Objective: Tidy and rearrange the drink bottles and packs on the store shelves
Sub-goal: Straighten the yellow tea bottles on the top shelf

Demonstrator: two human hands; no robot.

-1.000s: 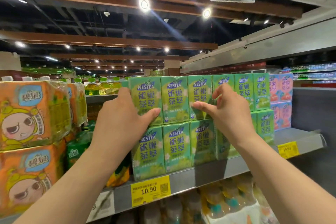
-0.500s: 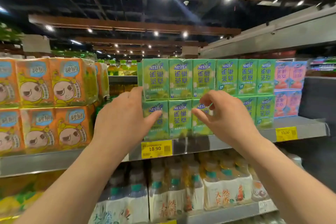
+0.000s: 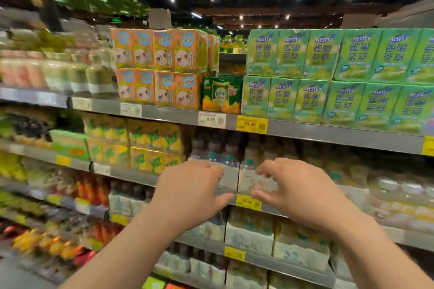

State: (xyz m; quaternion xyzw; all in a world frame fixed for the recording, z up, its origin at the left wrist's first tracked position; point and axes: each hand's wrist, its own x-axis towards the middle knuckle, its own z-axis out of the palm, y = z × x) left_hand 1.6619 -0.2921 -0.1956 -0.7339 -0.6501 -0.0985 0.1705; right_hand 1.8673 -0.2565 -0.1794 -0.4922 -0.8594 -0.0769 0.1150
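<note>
Fingers on both hands were loosely curled w/ nothing between them; left hand (image 3: 190, 191) and right hand (image 3: 297, 191) hovered lower centre of frame, in front of a wrapped bottle pack (image 3: 254, 179) on the shelf below the top one; contact unclear due to blur. Above, upper right, green tea packs (image 3: 328, 77) stood two high in a neat, flush row, so that section looked done. Orange packs (image 3: 159, 68), upper centre, also stacked squarely. A lone green juice pack (image 3: 222, 94) sat between the two. Judged remaining: bottle packs on the lower shelves, approx. most of the bay.
</note>
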